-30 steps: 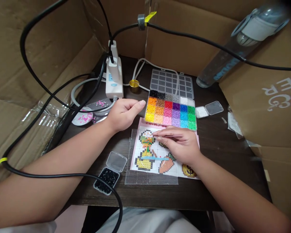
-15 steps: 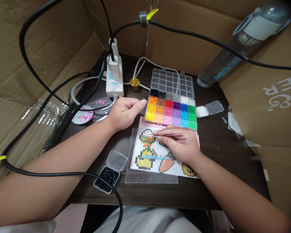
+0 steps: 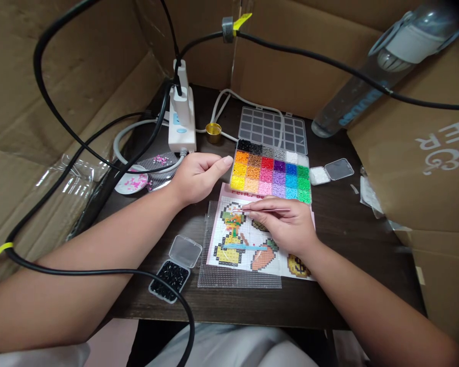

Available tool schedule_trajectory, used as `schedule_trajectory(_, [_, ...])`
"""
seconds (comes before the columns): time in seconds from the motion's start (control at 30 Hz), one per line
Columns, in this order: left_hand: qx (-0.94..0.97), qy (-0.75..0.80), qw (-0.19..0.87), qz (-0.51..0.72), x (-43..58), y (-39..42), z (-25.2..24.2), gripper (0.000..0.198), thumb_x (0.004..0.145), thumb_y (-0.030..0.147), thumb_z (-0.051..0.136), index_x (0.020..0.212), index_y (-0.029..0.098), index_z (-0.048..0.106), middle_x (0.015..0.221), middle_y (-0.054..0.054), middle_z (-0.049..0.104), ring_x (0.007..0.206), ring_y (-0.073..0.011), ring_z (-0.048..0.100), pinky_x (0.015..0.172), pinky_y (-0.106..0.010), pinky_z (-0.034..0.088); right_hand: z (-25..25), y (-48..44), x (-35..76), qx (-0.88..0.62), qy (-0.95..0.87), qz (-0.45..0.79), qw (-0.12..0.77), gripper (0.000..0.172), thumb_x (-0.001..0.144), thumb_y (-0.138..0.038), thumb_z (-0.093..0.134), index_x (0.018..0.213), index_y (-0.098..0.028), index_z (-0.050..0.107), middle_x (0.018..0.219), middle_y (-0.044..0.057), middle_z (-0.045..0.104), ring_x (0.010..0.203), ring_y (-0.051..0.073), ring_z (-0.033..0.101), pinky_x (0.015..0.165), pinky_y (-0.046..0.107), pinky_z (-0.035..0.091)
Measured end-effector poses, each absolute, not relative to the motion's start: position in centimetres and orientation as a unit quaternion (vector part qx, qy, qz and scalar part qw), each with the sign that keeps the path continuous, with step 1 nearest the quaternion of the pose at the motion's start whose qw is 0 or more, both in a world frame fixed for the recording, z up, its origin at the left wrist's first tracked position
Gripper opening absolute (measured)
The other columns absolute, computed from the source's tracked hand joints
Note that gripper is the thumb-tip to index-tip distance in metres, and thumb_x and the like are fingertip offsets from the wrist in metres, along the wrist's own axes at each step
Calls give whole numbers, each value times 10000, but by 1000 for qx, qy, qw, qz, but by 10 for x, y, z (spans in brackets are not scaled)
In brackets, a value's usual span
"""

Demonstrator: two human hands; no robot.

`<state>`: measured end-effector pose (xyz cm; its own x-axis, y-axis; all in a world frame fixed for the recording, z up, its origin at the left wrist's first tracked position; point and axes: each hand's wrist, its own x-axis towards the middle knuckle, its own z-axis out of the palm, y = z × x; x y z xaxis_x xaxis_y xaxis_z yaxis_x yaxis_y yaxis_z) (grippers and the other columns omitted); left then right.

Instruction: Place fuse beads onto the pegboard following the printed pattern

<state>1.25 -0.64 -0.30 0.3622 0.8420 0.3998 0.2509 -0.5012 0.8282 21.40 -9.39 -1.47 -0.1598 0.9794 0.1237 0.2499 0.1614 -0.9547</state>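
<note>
My right hand (image 3: 288, 224) pinches a pair of slim tweezers (image 3: 270, 209), whose tips point left over a pegboard pattern. That pattern (image 3: 270, 234) is a printed sheet under a clear pegboard (image 3: 239, 280), with coloured beads on the upper left figure. Whether the tips grip a bead is too small to tell. My left hand (image 3: 201, 176) is closed beside the left edge of a bead box (image 3: 271, 171), thumb stretched toward it; the other fingertips are hidden. The box holds many colours of beads in compartments, its lid (image 3: 273, 127) folded back.
A small case of black beads (image 3: 170, 280) lies open at front left. White beads fill another small case (image 3: 319, 175) on the right. Behind stand a power strip (image 3: 181, 132), a gold cup (image 3: 213, 132) and a bottle (image 3: 352, 97). A black cable (image 3: 80, 272) crosses my left forearm.
The tweezer tips have shifted slightly upward over the upper left figure. My left hand stays by the bead box; the whole view has moved a little.
</note>
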Motion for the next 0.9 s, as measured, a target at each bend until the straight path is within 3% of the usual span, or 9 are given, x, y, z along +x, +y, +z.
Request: schedule_trajectory(0.9, [751,360,347,432,14,-7,-2,556,893,412,509,466,179,240,451,54,216,429,-51,208,397,-229,190,-14,-93,213,-487,-632,424,428,116,777,-175,727,838,-255,784,855,23,781,798,174,732,760,317,610])
